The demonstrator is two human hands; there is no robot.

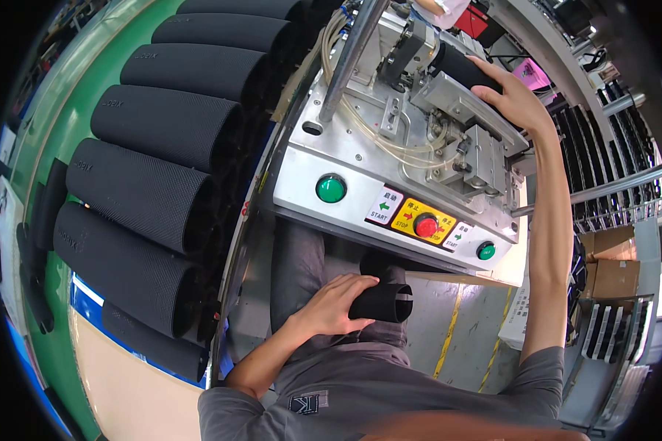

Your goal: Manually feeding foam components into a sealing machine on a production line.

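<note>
Where printed labels [385, 203] flank red button [426, 226], I see right grip [518, 99] arched over sleeve [462, 67], closure unclear; left grip [335, 305] clasping tube [375, 305].

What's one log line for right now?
left hand: holding black tube near lap | right hand: touching dark cylinder on machine | red button: untouched

Tubes [143, 195] left of machine [412, 181]

1 black tube [376, 303] over lap [360, 351], open end rightward; 1 black cylinder [460, 67] lying aslant on machine [296, 182]
</note>
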